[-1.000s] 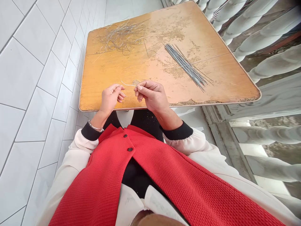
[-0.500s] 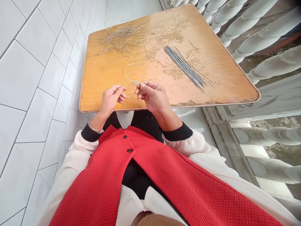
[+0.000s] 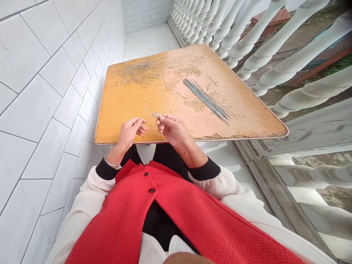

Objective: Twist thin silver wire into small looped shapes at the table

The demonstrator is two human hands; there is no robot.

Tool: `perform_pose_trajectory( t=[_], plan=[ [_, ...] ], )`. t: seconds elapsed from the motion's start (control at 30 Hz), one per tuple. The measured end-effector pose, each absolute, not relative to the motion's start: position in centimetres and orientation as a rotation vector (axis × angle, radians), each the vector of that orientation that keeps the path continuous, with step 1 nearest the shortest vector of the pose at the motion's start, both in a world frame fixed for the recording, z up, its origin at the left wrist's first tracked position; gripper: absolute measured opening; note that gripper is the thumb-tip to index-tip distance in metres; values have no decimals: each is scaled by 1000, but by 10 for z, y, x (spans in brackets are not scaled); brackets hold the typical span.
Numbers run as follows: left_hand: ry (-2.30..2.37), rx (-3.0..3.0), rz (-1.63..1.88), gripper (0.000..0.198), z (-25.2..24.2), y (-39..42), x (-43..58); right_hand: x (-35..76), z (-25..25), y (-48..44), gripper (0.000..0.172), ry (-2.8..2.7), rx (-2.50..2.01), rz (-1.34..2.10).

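Near the six o'clock edge of the worn wooden table [image 3: 121,106], our right hand [image 3: 174,131] pinches a thin curved wire [image 3: 144,105] between thumb and forefinger, its free end bowing out toward ten o'clock and then hooking round toward one. Our left hand [image 3: 130,131], near it at nine o'clock but not touching, has thumb and forefinger pressed together on a thin pale strand [image 3: 145,127] that pokes out toward three o'clock; we cannot tell whether it belongs to the same wire. At two o'clock from our right hand lies a bundle of straight grey rods [image 3: 207,102], with one long thin wire [image 3: 233,92] crossing it; at eleven o'clock sits a loose wire tangle [image 3: 140,71]. A white-tiled wall [image 3: 41,110] rises at nine o'clock, and white balusters [image 3: 280,73] stand beyond the table from one to three.
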State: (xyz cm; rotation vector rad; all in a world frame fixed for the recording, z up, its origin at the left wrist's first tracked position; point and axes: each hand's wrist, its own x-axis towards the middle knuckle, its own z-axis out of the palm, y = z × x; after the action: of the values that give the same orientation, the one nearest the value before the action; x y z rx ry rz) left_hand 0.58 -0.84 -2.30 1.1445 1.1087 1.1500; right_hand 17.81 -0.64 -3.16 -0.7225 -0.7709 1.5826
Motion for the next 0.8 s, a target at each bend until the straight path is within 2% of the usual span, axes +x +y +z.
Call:
perform_pose_trajectory(
  t=[0.23,0.33,0.57,0.73,0.8],
  plan=[
    [1104,1137,1136,23,-18,-11,7,176,-30,-3,13,-681,-797,1632],
    [1101,1140,1140,23,-17,-12,7,179,-27,-3,13,-759,-849,1646],
    [1096,1185,1080,27,-14,-9,6,183,-26,-2,26,-1093,-903,1547],
    [1034,1252,1158,27,-26,-15,11,180,-25,2,13,-896,-948,1455],
    [984,1283,1178,27,-35,-19,14,181,-24,3,13,-800,-965,1450]
  ],
)
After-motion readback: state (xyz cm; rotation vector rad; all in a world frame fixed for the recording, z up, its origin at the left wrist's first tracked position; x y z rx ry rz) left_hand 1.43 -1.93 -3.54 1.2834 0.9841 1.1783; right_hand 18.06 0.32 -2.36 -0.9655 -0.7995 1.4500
